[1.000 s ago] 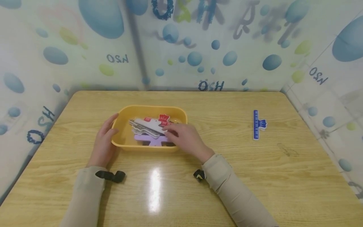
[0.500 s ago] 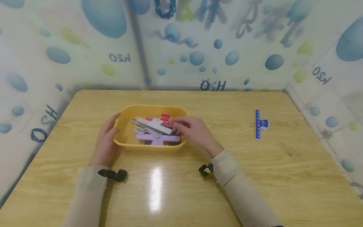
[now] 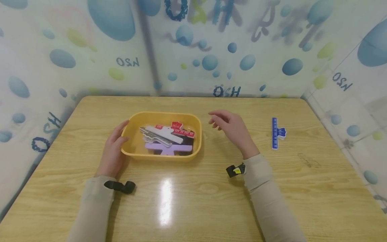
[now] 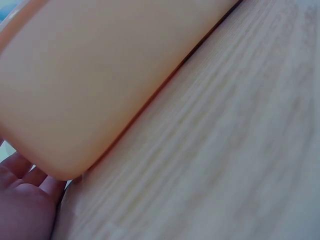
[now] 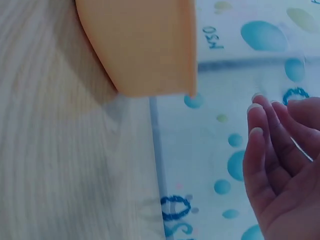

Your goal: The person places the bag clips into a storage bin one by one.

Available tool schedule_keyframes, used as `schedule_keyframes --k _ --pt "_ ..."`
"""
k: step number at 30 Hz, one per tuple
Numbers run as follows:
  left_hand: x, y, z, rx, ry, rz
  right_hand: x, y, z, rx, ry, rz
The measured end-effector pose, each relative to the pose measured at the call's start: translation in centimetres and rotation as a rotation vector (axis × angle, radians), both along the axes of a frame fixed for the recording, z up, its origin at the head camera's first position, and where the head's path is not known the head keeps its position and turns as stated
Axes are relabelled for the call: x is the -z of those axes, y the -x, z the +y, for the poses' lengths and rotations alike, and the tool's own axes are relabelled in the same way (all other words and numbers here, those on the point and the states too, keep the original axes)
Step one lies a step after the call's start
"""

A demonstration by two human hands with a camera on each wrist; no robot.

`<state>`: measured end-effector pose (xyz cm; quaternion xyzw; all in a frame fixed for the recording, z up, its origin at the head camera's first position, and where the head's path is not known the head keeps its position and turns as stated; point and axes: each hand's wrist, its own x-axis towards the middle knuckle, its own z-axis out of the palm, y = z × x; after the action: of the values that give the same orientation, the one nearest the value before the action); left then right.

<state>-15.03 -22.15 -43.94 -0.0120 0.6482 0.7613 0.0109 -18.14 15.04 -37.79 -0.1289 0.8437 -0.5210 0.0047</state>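
A yellow plastic bin (image 3: 161, 157) stands on the table. My left hand (image 3: 111, 151) grips its left end, the thumb over the rim and the fingers along the outside; in the left wrist view, the left fingers (image 4: 30, 175) lie against the bin's corner. Inside are several wide page clips: a red clip with a piano-key pattern (image 3: 187, 133), a white clip (image 3: 166, 134) and a lilac clip (image 3: 167, 148), partly overlapping. My right hand (image 3: 232, 129) hovers to the right of the bin, fingers loosely bent, holding nothing; the right wrist view shows its bare palm too.
A blue page clip with piano keys (image 3: 275, 133) lies on the wooden table (image 3: 193, 201), well right of the bin. A wall with painted bubbles (image 3: 193, 67) borders the table's far edge. A black wrist camera (image 3: 235, 170) sits at the right cuff.
My right hand has left the clips and moved right, out of the bin, with nothing in it. More of the red clip shows. The left hand stays at the bin.
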Motion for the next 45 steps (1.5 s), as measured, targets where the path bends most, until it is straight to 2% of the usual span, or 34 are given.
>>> schedule_keyframes --k 5,14,18,26,34,41,45 --pt "-0.1 -0.1 0.0 -0.006 -0.007 0.005 -0.5 0.4 2.2 0.078 -0.002 0.013" --pt "0.1 -0.1 0.0 0.000 -0.006 0.007 -0.5 0.6 5.9 0.213 -0.192 -0.015" --pt "0.1 -0.1 0.0 0.004 0.000 0.007 -0.3 0.7 7.2 0.262 -0.243 -0.024" --pt "0.1 0.0 0.0 -0.002 0.010 0.008 0.1 0.8 9.1 0.292 -0.287 -0.037" --pt "-0.1 -0.1 0.0 -0.003 0.027 -0.001 0.7 0.8 10.4 0.372 -0.305 -0.063" --pt "-0.2 -0.2 0.0 -0.005 0.019 0.000 0.5 0.5 11.1 0.441 -0.359 -0.090" --pt "-0.3 -0.3 0.0 -0.004 0.027 -0.011 0.5 0.3 11.8 0.449 -0.383 -0.090"
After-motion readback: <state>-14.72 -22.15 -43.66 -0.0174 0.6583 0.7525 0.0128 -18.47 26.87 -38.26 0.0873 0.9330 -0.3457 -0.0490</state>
